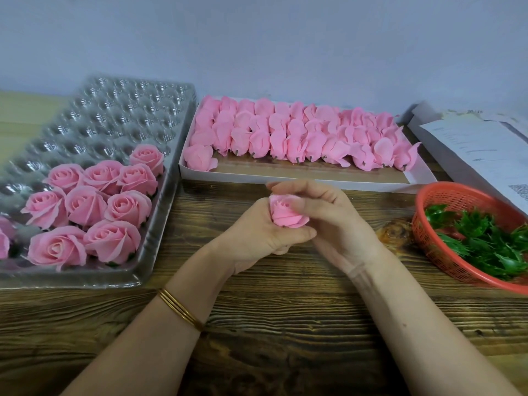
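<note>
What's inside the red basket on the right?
The red basket holds a loose pile of green leaf-like pieces. A bit of red floor shows between them. The rest of its bottom is covered, and its right side runs out of frame.

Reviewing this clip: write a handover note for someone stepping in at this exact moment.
Left hand: grips the rose from below.
Right hand: fingers curled over the rose's top, at its petals.
Done: finished roses sit in the near pockets of the clear tray; its far pockets are bare.
Left: rows of closed flowers wait in the white box. Green leaves lie in the red basket.
Likely next: finish shaping this rose, then seat it in a free tray pocket.
</note>
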`<state>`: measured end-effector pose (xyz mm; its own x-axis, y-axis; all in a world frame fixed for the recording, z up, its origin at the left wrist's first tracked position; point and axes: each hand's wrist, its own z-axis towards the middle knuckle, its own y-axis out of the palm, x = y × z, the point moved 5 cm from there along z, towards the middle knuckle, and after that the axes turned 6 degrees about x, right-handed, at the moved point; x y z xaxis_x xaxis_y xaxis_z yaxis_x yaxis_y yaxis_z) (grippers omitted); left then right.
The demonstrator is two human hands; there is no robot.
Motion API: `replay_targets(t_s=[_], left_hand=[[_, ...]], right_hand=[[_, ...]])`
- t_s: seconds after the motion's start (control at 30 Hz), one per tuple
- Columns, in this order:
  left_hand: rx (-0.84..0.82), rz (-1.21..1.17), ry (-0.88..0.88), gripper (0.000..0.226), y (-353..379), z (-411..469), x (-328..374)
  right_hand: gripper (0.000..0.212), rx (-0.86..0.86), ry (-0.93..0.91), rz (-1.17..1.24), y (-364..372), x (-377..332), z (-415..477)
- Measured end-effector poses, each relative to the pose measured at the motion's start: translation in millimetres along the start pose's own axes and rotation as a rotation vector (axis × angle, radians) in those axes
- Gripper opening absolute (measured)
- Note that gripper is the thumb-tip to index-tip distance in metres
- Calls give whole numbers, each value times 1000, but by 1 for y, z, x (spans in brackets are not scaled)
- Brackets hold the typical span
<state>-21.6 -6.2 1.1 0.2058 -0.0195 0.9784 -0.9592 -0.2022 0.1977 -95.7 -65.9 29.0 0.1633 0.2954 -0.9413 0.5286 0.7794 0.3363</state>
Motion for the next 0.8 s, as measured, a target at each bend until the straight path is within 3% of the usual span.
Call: replay_targets(t_s=[0.13,0.2,0.3,0.43,0.57,0.8], left_hand=[[69,85,0,26,-2,2,-1],[77,104,16,31,-3,2,-1],[87,127,28,34,-4,4,-3],[109,136,37,11,-5,4,-3],[103,137,37,27,-4,2,0],[99,149,59,28,-1,-1,6]], right_hand=[[5,188,-102,34,-10,-4,2],[9,220,-154,-8,-9,-4,1],[16,222,-206,-75,-6,-3,1],[13,235,-256,-189,-4,1,1],[15,226,-309,-261,-4,1,1],[15,233,-360,-371,-3,0,-1]])
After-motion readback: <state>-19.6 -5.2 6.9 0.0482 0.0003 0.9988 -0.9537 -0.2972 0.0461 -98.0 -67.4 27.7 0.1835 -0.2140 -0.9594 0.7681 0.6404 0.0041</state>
